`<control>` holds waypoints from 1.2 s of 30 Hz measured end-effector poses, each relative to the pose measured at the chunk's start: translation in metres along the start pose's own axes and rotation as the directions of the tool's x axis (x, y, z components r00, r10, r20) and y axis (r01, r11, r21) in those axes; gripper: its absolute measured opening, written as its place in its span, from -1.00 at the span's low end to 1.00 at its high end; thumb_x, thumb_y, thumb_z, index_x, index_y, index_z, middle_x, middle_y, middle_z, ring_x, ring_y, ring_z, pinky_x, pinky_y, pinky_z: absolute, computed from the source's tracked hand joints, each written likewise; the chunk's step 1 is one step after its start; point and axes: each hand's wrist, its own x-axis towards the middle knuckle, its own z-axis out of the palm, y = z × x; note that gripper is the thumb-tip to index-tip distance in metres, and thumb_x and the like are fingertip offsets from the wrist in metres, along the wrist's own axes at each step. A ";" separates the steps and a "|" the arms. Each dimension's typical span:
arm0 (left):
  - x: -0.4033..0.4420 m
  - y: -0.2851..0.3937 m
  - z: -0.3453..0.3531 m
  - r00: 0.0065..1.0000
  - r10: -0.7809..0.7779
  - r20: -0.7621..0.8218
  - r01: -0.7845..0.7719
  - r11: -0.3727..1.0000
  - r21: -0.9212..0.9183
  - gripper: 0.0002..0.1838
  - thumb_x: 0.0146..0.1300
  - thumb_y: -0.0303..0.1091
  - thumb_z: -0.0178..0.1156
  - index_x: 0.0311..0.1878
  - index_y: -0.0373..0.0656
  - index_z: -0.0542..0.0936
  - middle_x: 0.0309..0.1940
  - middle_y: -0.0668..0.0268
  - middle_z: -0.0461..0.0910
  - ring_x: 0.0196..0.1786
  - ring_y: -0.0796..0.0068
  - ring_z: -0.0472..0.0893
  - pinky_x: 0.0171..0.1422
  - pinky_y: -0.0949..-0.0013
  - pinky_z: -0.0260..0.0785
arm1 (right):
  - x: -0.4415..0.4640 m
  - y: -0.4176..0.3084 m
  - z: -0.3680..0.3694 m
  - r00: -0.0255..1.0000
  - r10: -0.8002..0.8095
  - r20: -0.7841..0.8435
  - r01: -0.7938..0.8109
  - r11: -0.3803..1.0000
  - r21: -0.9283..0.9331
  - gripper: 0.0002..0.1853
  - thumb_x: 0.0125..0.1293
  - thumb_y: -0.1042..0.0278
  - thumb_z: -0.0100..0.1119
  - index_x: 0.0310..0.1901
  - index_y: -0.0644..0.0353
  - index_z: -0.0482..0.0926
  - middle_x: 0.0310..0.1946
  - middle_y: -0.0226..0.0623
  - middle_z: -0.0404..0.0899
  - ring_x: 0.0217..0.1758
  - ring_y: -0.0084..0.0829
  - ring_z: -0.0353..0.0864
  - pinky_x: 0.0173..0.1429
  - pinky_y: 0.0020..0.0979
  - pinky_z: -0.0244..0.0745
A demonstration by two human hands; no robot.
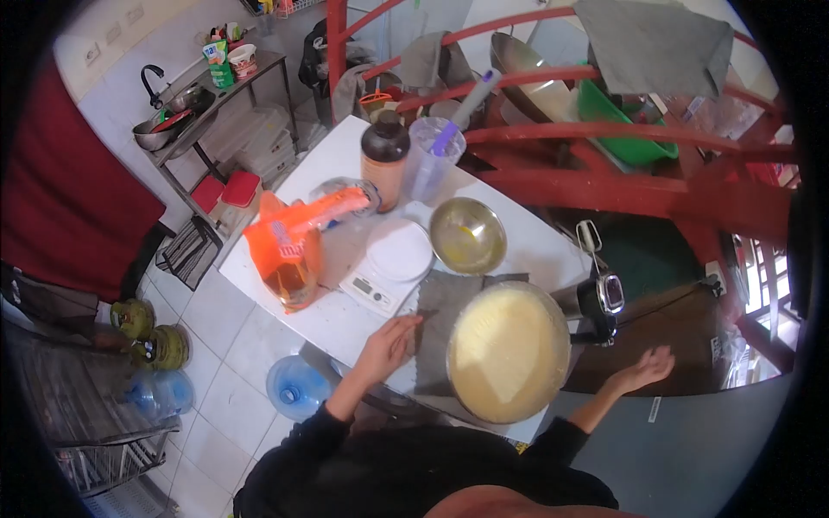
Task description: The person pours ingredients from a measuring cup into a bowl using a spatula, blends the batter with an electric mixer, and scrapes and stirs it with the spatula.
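A large bowl of pale yellow batter [508,350] stands on a grey cloth [432,345] at the table's near corner. My left hand [390,347] is left of the bowl, its fingers stretched loosely toward the cloth's edge and holding nothing I can see. Off to the right of the bowl, my right hand [642,371] hangs with fingers apart and nothing in them. A hand mixer [598,302] rests beside the bowl. Behind are a white kitchen scale [380,285] with a round white top and a metal bowl [467,236] with yellow residue.
An orange packet [289,250], a dark-capped bottle [384,160] and a clear jug [426,173] with a purple-handled utensil stand toward the back of the white table. Red railings [604,190] run behind. A blue water bottle [298,388] is on the tiled floor at left.
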 end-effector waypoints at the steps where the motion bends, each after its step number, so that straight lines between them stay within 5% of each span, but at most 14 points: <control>1: -0.003 -0.003 -0.008 0.999 -0.006 -0.040 0.005 1.000 -0.011 -0.65 0.11 -0.62 -0.06 -0.01 -0.17 0.45 -0.09 0.10 0.46 -0.07 0.14 0.51 -0.02 0.36 0.36 | 0.019 -0.047 0.037 0.997 -0.016 0.078 0.007 0.994 0.106 -0.52 0.32 0.21 -0.21 0.18 0.29 0.04 0.11 0.01 0.22 0.18 -0.16 0.25 0.22 -0.20 0.23; 3: -0.009 -0.011 -0.022 0.993 -0.023 -0.119 0.018 0.999 -0.042 -0.71 0.11 -0.62 -0.05 -0.08 -0.21 0.49 -0.18 0.10 0.50 -0.11 0.17 0.53 -0.05 0.39 0.35 | 0.030 -0.122 0.124 0.947 -0.072 0.312 0.020 0.986 0.167 -0.47 0.19 0.35 -0.03 0.16 0.30 0.08 0.12 0.01 0.21 0.21 -0.15 0.23 0.25 -0.19 0.22; 6: -0.006 -0.020 -0.039 0.978 -0.060 -0.198 0.045 0.996 -0.079 -0.75 0.10 -0.63 -0.04 -0.16 -0.25 0.52 -0.25 0.12 0.53 -0.16 0.20 0.54 -0.08 0.40 0.36 | 0.004 -0.164 0.256 0.613 -0.285 0.737 0.094 0.952 0.290 -0.35 0.04 0.40 0.21 0.17 0.24 0.14 0.13 -0.13 0.23 0.16 -0.27 0.29 0.19 -0.27 0.23; 7: -0.004 -0.024 -0.042 0.975 -0.067 -0.211 0.048 0.995 -0.090 -0.76 0.10 -0.63 -0.04 -0.17 -0.25 0.52 -0.26 0.12 0.53 -0.17 0.20 0.55 -0.08 0.40 0.36 | -0.011 -0.167 0.299 0.512 -0.260 0.819 0.082 0.964 0.255 -0.26 0.01 0.29 0.28 0.20 0.23 0.10 0.12 -0.16 0.23 0.14 -0.28 0.31 0.14 -0.29 0.25; 11: 0.001 -0.030 -0.051 0.966 -0.104 -0.237 0.068 0.986 -0.155 -0.77 0.09 -0.63 -0.04 -0.18 -0.27 0.52 -0.30 0.14 0.54 -0.22 0.22 0.55 -0.11 0.40 0.37 | -0.056 -0.112 0.455 0.408 0.046 0.912 -0.124 0.992 0.005 -0.01 -0.11 -0.09 0.34 0.21 0.37 0.03 0.02 0.00 0.35 -0.09 -0.27 0.48 0.00 -0.36 0.36; 12: 0.004 -0.031 -0.053 0.966 -0.111 -0.233 0.071 0.982 -0.173 -0.77 0.09 -0.63 -0.04 -0.19 -0.27 0.52 -0.31 0.14 0.54 -0.23 0.23 0.56 -0.12 0.40 0.37 | -0.063 -0.109 0.474 0.422 -0.059 0.905 -0.104 0.988 0.113 -0.07 -0.09 -0.10 0.33 0.17 0.40 0.13 -0.07 0.00 0.43 -0.07 -0.31 0.48 0.03 -0.37 0.35; 13: 0.006 -0.031 -0.054 0.964 -0.105 -0.243 0.060 0.981 -0.187 -0.77 0.09 -0.62 -0.03 -0.18 -0.26 0.52 -0.31 0.14 0.54 -0.23 0.24 0.55 -0.12 0.40 0.37 | -0.069 -0.106 0.489 0.369 0.008 0.929 -0.158 0.986 0.054 -0.32 -0.02 -0.03 0.30 -0.03 0.39 0.38 -0.27 -0.09 0.53 -0.25 -0.40 0.55 -0.11 -0.40 0.43; 16: 0.022 -0.029 -0.053 0.955 -0.085 -0.284 0.023 0.976 -0.217 -0.76 0.09 -0.60 -0.02 -0.15 -0.25 0.51 -0.26 0.14 0.52 -0.19 0.24 0.53 -0.09 0.39 0.35 | -0.071 -0.126 0.489 0.266 0.120 0.956 -0.295 0.955 -0.037 -0.68 0.13 0.20 0.21 -0.27 0.31 0.47 -0.56 -0.39 0.48 -0.57 -0.65 0.44 -0.53 -0.62 0.30; 18: 0.056 -0.023 -0.049 0.943 -0.075 -0.324 0.001 0.974 -0.225 -0.73 0.09 -0.59 -0.01 -0.10 -0.24 0.49 -0.18 0.14 0.49 -0.11 0.21 0.50 -0.02 0.35 0.32 | -0.069 -0.155 0.473 0.371 0.001 0.929 -0.298 0.947 0.119 -0.76 0.15 0.27 0.20 -0.33 0.30 0.47 -0.60 -0.43 0.45 -0.61 -0.67 0.39 -0.55 -0.62 0.27; 19: 0.079 -0.019 -0.047 0.936 0.015 -0.353 -0.049 0.995 -0.087 -0.68 0.09 -0.56 0.00 -0.03 -0.22 0.44 -0.11 0.11 0.45 -0.04 0.16 0.45 0.05 0.31 0.28 | -0.064 -0.167 0.465 0.422 -0.056 0.905 -0.292 0.936 0.194 -0.79 0.15 0.30 0.19 -0.36 0.29 0.47 -0.62 -0.44 0.44 -0.63 -0.68 0.37 -0.56 -0.62 0.26; 23: 0.167 -0.011 -0.014 0.885 0.131 -0.446 -0.039 0.977 0.211 -0.50 0.10 -0.52 0.03 0.17 -0.17 0.26 0.00 0.00 0.35 0.09 0.00 0.32 0.18 0.16 0.17 | -0.041 -0.195 0.441 0.484 -0.351 0.802 -0.037 0.907 0.419 -0.84 0.10 0.39 0.21 -0.43 0.30 0.48 -0.61 -0.39 0.47 -0.53 -0.64 0.40 -0.45 -0.53 0.32; 26: 0.207 -0.034 0.008 0.862 0.191 -0.470 -0.064 0.960 0.272 -0.43 0.09 -0.53 0.03 0.23 -0.08 0.22 -0.04 -0.04 0.36 0.06 -0.03 0.34 0.14 0.14 0.21 | -0.038 -0.206 0.425 0.456 -0.409 0.791 -0.009 0.886 0.464 -0.85 0.08 0.41 0.22 -0.43 0.30 0.48 -0.58 -0.37 0.48 -0.49 -0.63 0.41 -0.41 -0.53 0.33; 31: 0.223 -0.057 0.017 0.945 0.038 -0.326 -0.024 0.999 0.047 -0.38 0.08 -0.59 0.02 0.24 0.10 0.24 -0.26 0.06 0.45 -0.20 0.04 0.48 -0.13 0.11 0.34 | -0.034 -0.175 0.419 0.548 -0.172 0.819 -0.024 0.975 0.220 -0.81 0.08 0.33 0.21 -0.48 0.30 0.50 -0.65 -0.35 0.49 -0.62 -0.61 0.42 -0.46 -0.50 0.36; 36: 0.226 -0.061 0.020 0.913 0.084 -0.399 -0.052 0.995 0.091 -0.37 0.05 -0.60 0.04 0.23 0.12 0.28 -0.39 0.10 0.45 -0.36 0.03 0.49 -0.29 0.10 0.35 | -0.029 -0.149 0.392 0.744 0.097 0.662 -0.273 0.947 0.167 -0.83 0.08 0.38 0.18 -0.44 0.32 0.46 -0.65 -0.28 0.49 -0.74 -0.55 0.44 -0.71 -0.52 0.34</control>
